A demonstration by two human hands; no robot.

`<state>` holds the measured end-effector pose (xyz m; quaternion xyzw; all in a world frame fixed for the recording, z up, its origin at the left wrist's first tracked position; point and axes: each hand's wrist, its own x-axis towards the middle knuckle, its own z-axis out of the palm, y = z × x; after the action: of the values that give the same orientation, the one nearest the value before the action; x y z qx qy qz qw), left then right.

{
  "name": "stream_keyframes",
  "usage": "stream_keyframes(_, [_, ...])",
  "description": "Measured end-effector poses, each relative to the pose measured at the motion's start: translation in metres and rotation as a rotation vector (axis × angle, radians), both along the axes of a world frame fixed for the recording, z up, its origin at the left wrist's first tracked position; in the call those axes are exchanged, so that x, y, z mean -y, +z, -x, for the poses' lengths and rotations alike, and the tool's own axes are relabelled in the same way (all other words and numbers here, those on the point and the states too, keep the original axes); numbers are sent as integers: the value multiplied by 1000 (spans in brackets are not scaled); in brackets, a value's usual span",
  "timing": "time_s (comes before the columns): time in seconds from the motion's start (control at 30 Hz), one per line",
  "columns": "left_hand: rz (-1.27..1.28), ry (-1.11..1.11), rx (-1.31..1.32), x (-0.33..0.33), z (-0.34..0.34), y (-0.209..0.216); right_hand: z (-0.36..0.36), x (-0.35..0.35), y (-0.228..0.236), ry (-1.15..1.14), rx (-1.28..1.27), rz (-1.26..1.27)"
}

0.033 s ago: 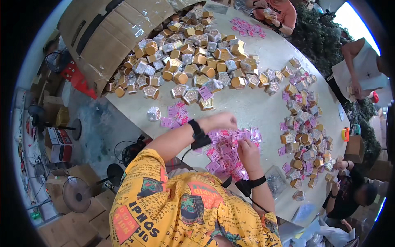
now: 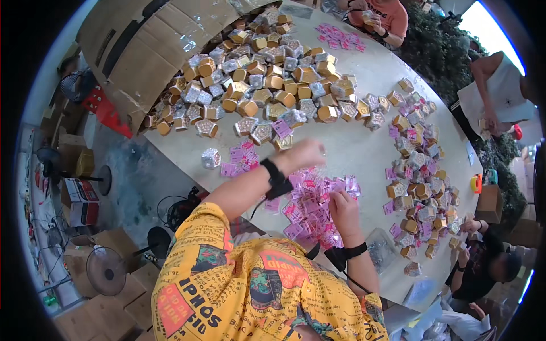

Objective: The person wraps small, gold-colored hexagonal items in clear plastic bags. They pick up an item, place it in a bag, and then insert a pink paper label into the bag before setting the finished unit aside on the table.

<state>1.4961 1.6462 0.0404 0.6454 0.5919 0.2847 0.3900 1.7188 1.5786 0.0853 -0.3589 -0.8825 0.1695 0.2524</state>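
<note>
A heap of small pink printed packets [image 2: 310,207] lies on the table in front of me. My left hand [image 2: 307,154], slightly blurred, hovers beyond the heap with its fingers curled in; whatever it may hold is hidden. My right hand [image 2: 344,211] is at the heap's right side, thumb and fingers pinched together by the packets. What is between those fingertips I cannot make out. Close past my left hand, a gold-based box [image 2: 282,142] sits with a pink packet [image 2: 282,128] by it. A smaller packet group [image 2: 242,158] lies left of my left forearm.
A big pile of gold and silver hexagonal boxes [image 2: 261,85] spills from a cardboard carton [image 2: 151,62]. One wrapped box [image 2: 211,158] stands apart. More boxes with packets [image 2: 421,182] line the right side. A clear tray [image 2: 380,250] is near my right forearm. Several other people work around the table.
My left hand has moved a little farther from me, away from the packet heap. My right hand stays in place at the heap, still pinched.
</note>
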Motion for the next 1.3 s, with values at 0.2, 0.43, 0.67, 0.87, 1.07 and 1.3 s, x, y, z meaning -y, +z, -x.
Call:
stream_keyframes(0.2, [-267,580,-707,-68,59,-59,-8,2,1,-145,-102,136])
stream_keyframes(0.43, [-588,213,-337,-43,17,-14,-17,-11,13,-250,-247,253])
stream_keyframes(0.67, [-549,63,-79,29,-33,57,5,-44,54,-136,-290,203])
stream_keyframes(0.87, [-590,66,-121,46,-42,69,4,-46,59,-28,-204,64])
stream_keyframes(1.07, [-586,74,-170,60,-51,79,-2,-40,61,-1,-135,39])
stream_keyframes(1.3, [-614,71,-193,66,-57,80,-9,-35,63,22,-134,24])
